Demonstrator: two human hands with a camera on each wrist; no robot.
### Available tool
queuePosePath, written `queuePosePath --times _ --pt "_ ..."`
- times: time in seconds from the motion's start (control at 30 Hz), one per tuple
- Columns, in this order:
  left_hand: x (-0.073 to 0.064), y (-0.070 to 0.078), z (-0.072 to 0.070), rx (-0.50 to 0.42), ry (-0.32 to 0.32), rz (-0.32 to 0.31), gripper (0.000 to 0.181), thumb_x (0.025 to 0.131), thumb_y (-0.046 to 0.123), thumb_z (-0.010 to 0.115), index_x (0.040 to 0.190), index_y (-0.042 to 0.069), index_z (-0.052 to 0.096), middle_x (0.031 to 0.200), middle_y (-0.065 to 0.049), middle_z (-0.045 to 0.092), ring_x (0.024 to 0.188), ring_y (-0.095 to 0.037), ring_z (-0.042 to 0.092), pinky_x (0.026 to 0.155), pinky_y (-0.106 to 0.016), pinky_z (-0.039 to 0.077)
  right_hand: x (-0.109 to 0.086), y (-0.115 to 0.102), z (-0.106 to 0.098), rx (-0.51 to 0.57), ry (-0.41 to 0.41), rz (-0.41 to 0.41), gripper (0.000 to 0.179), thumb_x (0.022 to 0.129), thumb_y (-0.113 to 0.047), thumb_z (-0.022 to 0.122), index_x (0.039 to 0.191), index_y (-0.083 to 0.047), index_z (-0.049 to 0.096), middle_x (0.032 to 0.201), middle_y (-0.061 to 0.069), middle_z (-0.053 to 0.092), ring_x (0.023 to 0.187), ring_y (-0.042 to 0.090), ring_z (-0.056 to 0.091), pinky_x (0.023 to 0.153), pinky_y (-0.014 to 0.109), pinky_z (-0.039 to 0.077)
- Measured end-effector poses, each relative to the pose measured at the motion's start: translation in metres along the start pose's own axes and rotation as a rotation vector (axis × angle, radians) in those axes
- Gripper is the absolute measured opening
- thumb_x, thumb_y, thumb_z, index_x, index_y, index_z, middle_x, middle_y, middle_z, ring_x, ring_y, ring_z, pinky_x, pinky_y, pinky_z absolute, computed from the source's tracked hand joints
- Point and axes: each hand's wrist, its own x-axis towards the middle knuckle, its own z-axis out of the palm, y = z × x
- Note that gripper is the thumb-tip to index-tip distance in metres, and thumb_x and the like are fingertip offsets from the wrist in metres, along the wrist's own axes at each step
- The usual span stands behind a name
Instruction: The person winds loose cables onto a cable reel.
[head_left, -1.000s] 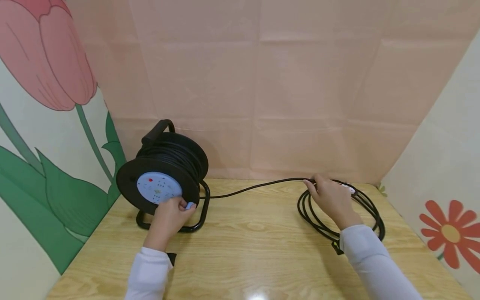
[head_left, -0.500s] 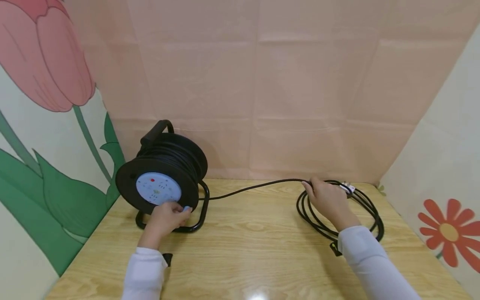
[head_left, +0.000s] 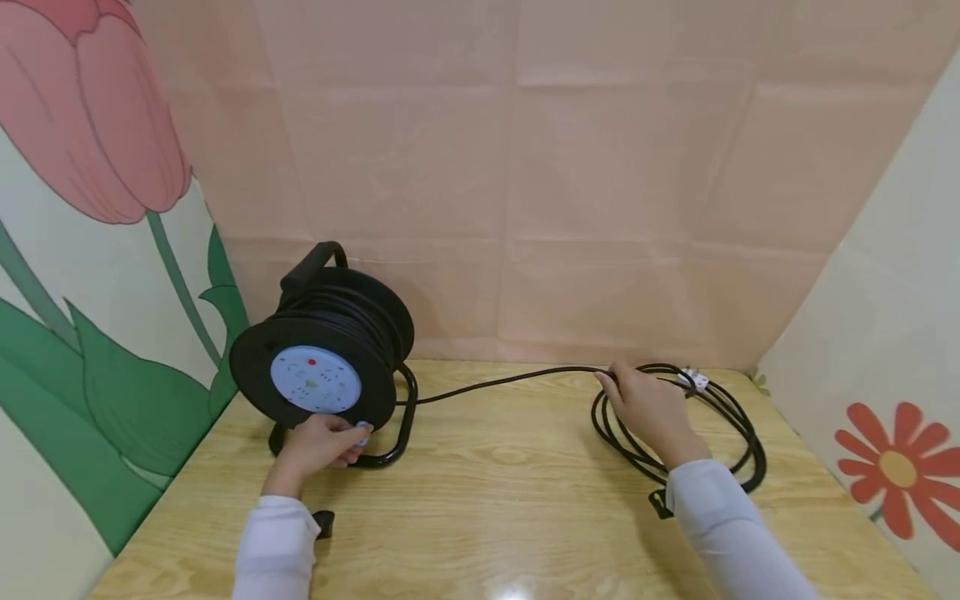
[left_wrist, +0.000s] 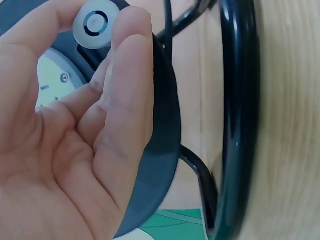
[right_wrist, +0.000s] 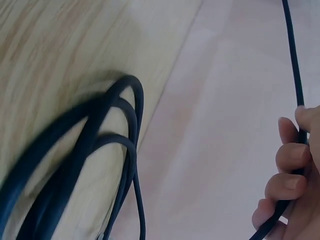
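A black cable reel [head_left: 341, 304] stands on its tubular frame [head_left: 408, 417] at the left of the table. Its front carries a light blue socket disc [head_left: 315, 382] with a red dot. My left hand [head_left: 313, 448] pinches the round light blue crank knob [left_wrist: 94, 22] near the rim of the front flange, thumb and fingers on its sides. From the reel a black cable [head_left: 510, 380] runs right to my right hand [head_left: 651, 410], whose fingers curl round it. Below and behind that hand lie several loose cable loops [right_wrist: 75, 155], partly hidden by the hand and sleeve.
A white plug [head_left: 694, 380] lies at the back of the loops. The wooden table [head_left: 487, 508] meets a pink back sheet [head_left: 510, 208]. Flower-printed panels [head_left: 135, 333] close in both sides, the left one near the reel.
My left hand has carried the knob left and slightly down, and the disc's red dot has shifted right as the reel turns. My right hand has drifted slightly left, still gripping the cable.
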Motion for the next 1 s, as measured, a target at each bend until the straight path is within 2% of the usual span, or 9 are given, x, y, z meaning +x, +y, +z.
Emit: queuePosePath --times 0.07,0.2,0.33,0.47,0.57,0.73,0.83,1.0 --pt "0.000 -0.003 0.000 -0.021 -0.006 -0.013 0.040 0.094 0.036 0.069 0.093 -0.004 0.072 0.082 -0.008 0.071 0.074 -0.018 0.068 0.071 -0.038 0.059 0.000 -0.003 0.001 0.033 -0.025 0.018 0.027 0.105 -0.034 0.053 0.089 -0.012 0.051 0.052 -0.002 0.037 0.039 0.016 0.034 0.036 0.032 0.025" --pt "0.002 -0.011 0.000 -0.065 -0.036 -0.038 0.043 0.096 0.036 0.066 0.096 -0.006 0.073 0.084 -0.010 0.072 0.075 -0.018 0.068 0.073 -0.038 0.059 0.001 -0.008 -0.001 0.048 0.005 0.008 0.024 0.104 -0.034 0.055 0.094 -0.012 0.057 0.054 -0.005 0.041 0.039 0.014 0.035 0.036 0.032 0.026" --pt "0.005 -0.022 -0.003 -0.095 -0.055 -0.061 0.043 0.098 0.036 0.063 0.097 -0.006 0.073 0.084 -0.008 0.071 0.075 -0.019 0.068 0.072 -0.036 0.059 0.001 -0.012 -0.004 0.069 0.014 0.020 0.032 0.102 -0.046 0.056 0.090 -0.016 0.060 0.050 -0.009 0.040 0.037 0.012 0.033 0.034 0.030 0.023" --pt "0.005 -0.031 -0.008 -0.098 -0.043 -0.074 0.044 0.098 0.037 0.063 0.098 -0.006 0.073 0.085 -0.007 0.071 0.076 -0.018 0.068 0.071 -0.035 0.059 0.003 -0.016 -0.006 0.095 0.027 0.051 0.042 0.096 -0.060 0.056 0.087 -0.020 0.065 0.047 -0.011 0.039 0.037 0.011 0.030 0.036 0.029 0.020" --pt "0.005 -0.036 -0.011 -0.105 -0.031 -0.068 0.045 0.097 0.037 0.064 0.099 -0.007 0.073 0.085 -0.008 0.071 0.076 -0.018 0.068 0.070 -0.033 0.059 0.003 -0.019 -0.004 0.097 0.024 0.064 0.046 0.095 -0.064 0.055 0.087 -0.021 0.067 0.047 -0.011 0.039 0.037 0.011 0.030 0.037 0.029 0.019" --pt "0.004 -0.042 -0.015 -0.136 -0.020 -0.052 0.046 0.098 0.034 0.064 0.100 -0.011 0.072 0.085 -0.010 0.072 0.074 -0.018 0.068 0.069 -0.031 0.059 0.002 -0.025 0.004 0.097 0.000 0.058 0.041 0.098 -0.058 0.056 0.089 -0.019 0.066 0.049 -0.010 0.040 0.037 0.010 0.033 0.035 0.029 0.022" --pt "0.004 -0.044 -0.016 -0.156 -0.010 -0.049 0.046 0.098 0.033 0.065 0.100 -0.012 0.070 0.083 -0.009 0.072 0.073 -0.018 0.068 0.067 -0.031 0.059 0.003 -0.029 0.007 0.098 0.014 0.067 0.034 0.100 -0.050 0.058 0.092 -0.018 0.064 0.050 -0.010 0.041 0.038 0.011 0.035 0.035 0.030 0.025" --pt "0.004 -0.047 -0.017 -0.199 0.008 -0.071 0.044 0.096 0.031 0.067 0.101 -0.012 0.070 0.083 -0.008 0.071 0.072 -0.017 0.068 0.067 -0.030 0.059 0.005 -0.034 0.011 0.095 0.126 0.053 0.024 0.100 -0.039 0.061 0.094 -0.016 0.063 0.050 -0.010 0.041 0.036 0.011 0.033 0.033 0.031 0.025"
